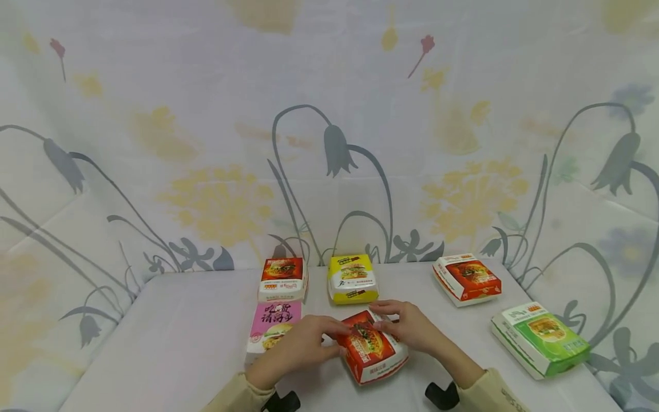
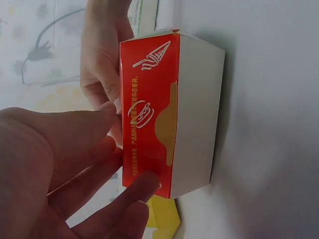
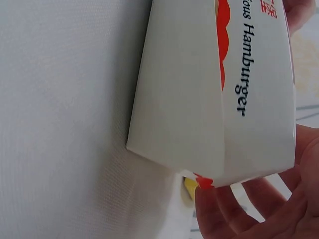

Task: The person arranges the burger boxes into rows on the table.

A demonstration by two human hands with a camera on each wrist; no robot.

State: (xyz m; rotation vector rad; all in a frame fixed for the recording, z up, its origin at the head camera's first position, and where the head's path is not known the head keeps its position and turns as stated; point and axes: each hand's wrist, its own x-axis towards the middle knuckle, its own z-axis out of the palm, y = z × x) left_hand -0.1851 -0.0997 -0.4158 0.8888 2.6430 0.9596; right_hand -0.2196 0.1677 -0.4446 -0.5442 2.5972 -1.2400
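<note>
One red-white burger box [image 1: 370,345]; left grip [image 1: 308,342], right grip [image 1: 411,328] loosely curled, holding it.

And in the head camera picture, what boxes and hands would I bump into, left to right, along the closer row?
Pink box → left hand → red box between the hands → right hand → green box.

White table [image 1: 170,343]; on it, red boxes [image 1: 368,344], pink box [image 1: 275,315], yellow box [image 1: 353,279], green box [image 1: 543,337]
</note>
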